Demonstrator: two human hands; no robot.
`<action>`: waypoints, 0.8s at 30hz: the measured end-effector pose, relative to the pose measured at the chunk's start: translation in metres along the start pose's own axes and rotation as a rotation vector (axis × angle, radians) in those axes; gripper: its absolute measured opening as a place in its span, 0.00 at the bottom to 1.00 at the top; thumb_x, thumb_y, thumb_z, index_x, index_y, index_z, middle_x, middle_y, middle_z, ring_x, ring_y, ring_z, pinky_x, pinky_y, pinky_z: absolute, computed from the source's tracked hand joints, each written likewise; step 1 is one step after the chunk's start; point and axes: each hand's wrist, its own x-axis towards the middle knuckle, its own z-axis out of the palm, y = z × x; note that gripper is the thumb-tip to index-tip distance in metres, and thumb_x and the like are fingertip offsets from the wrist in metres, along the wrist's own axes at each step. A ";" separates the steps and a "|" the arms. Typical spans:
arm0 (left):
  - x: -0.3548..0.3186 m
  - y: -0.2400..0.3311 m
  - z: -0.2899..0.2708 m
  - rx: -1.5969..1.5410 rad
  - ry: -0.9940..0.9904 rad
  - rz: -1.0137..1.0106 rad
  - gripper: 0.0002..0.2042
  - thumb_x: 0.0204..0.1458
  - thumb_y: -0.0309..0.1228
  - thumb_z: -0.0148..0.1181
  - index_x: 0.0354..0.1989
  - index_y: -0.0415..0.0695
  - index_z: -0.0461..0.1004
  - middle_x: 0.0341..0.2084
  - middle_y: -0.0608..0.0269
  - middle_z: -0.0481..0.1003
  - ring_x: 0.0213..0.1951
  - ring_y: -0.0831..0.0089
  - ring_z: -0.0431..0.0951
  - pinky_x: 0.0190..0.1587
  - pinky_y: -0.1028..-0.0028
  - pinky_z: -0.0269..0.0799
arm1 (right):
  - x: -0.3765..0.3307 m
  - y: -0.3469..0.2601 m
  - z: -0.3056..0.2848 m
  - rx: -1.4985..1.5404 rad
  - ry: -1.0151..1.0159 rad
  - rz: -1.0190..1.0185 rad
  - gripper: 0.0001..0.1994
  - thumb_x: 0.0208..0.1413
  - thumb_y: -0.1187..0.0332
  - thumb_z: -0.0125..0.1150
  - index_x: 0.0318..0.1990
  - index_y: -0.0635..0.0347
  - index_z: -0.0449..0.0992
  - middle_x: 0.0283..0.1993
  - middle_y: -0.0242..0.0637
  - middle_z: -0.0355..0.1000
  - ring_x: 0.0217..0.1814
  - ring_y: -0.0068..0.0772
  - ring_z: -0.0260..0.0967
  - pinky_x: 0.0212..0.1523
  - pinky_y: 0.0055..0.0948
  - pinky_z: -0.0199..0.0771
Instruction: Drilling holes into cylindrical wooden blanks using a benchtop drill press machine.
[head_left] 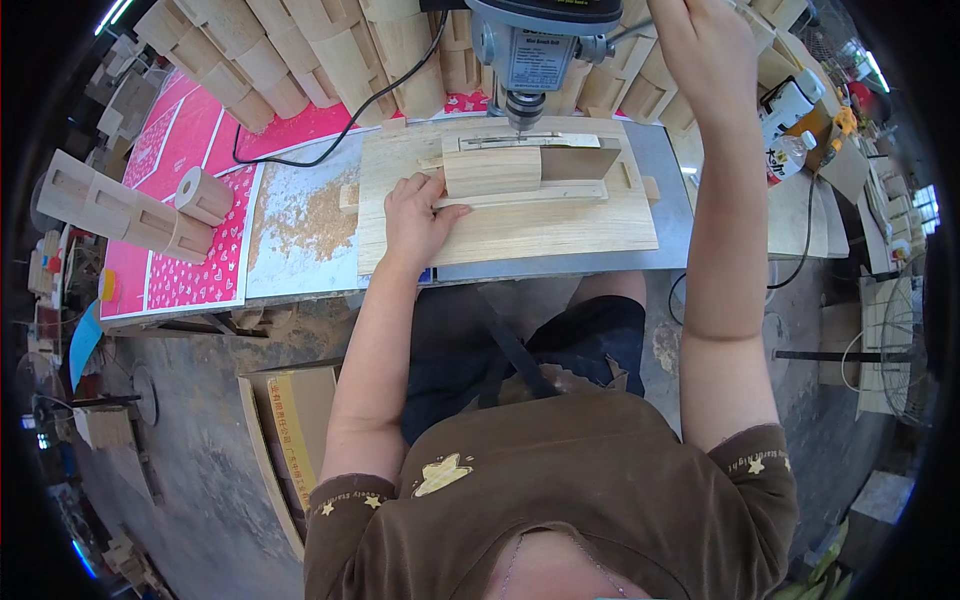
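Observation:
A small blue-grey bench drill press (540, 62) stands at the top middle, its chuck (524, 108) above a pale wooden block (492, 172). The block lies in a wooden jig on a flat wooden board (560, 228). My left hand (415, 215) grips the block's left end, fingers behind and thumb along the front. Up at the right, my right hand (705, 45) is closed round the end of the drill's feed lever (630, 32); the picture's upper edge cuts off part of it. Whether the bit touches the wood is hard to see.
Rows of notched wooden cylinders (330, 50) stand behind the drill. More cylinders (125, 205) lie at the left on a pink patterned sheet, near sawdust (305, 220). A black cable (375, 98) crosses the table. A plastic bottle (790, 155) stands at the right.

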 end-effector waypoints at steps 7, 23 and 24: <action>0.003 0.004 0.003 -0.010 0.013 0.019 0.25 0.34 0.37 0.70 0.46 0.46 0.75 0.27 0.67 0.71 0.35 0.65 0.69 0.43 0.66 0.61 | -0.111 0.000 0.002 0.150 -0.141 0.191 0.11 0.53 0.73 0.57 0.44 0.61 0.75 0.29 0.39 0.70 0.32 0.37 0.70 0.34 0.27 0.69; 0.006 0.016 0.009 -0.016 -0.001 -0.010 0.26 0.34 0.38 0.70 0.46 0.50 0.75 0.26 0.68 0.71 0.37 0.65 0.70 0.45 0.64 0.57 | 0.028 0.035 0.017 -0.042 -0.012 0.020 0.13 0.56 0.65 0.50 0.31 0.67 0.74 0.25 0.45 0.68 0.29 0.38 0.65 0.32 0.33 0.63; 0.009 0.024 0.018 0.024 0.024 0.013 0.26 0.34 0.39 0.70 0.47 0.51 0.75 0.27 0.68 0.71 0.37 0.66 0.70 0.46 0.64 0.55 | 0.043 0.044 0.025 -0.052 -0.015 0.047 0.17 0.55 0.59 0.46 0.29 0.67 0.73 0.29 0.55 0.70 0.34 0.54 0.69 0.35 0.42 0.66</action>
